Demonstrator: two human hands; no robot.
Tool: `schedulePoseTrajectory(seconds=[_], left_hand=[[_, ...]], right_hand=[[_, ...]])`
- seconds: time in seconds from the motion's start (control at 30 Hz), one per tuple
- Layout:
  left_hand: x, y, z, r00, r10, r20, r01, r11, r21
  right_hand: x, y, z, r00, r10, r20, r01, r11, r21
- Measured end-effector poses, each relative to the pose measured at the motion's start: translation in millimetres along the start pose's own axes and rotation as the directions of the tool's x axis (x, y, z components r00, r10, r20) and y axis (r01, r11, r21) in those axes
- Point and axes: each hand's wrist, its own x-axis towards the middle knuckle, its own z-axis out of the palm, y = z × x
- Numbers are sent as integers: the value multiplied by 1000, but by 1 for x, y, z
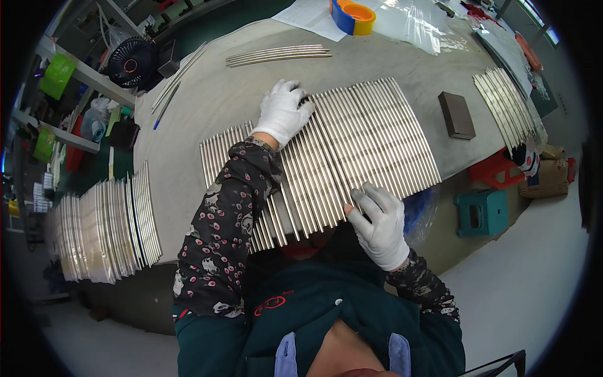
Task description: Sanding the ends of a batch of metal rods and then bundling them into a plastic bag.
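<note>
A row of straight, silvery metal rods (370, 138) lies side by side across the table in front of me. My left hand (282, 114), in a white glove, rests over the far ends of the rods left of the row's middle. Its fingers stretch forward and to the right, and some fingertips touch rod ends. At the near edge, my right hand (380, 227), also gloved, has its fingers apart, with the tips on the near ends of the rods. One bare fingertip shows through that glove. Narrow gaps separate some rods below my left forearm.
A dark brown block (457, 115) lies right of the row. More rods are bundled at the far right (504, 108) and the left edge (103, 229). Several loose rods (278, 56) lie farther back, near a tape roll (353, 17). A teal stool (480, 212) stands on the floor.
</note>
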Motion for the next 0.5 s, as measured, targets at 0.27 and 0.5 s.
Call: schedulePoseTrajectory(seconds=[0.27,0.5], left_hand=[[-3,13,2,993,-78,-93,88,989,115],[0,-1,4,967,-179,-179,162,981,-105]], right_hand=[[0,2,5,999,9,-36,-9,1000,-12],[-2,1,8,999,-9,-41,10,1000,19]])
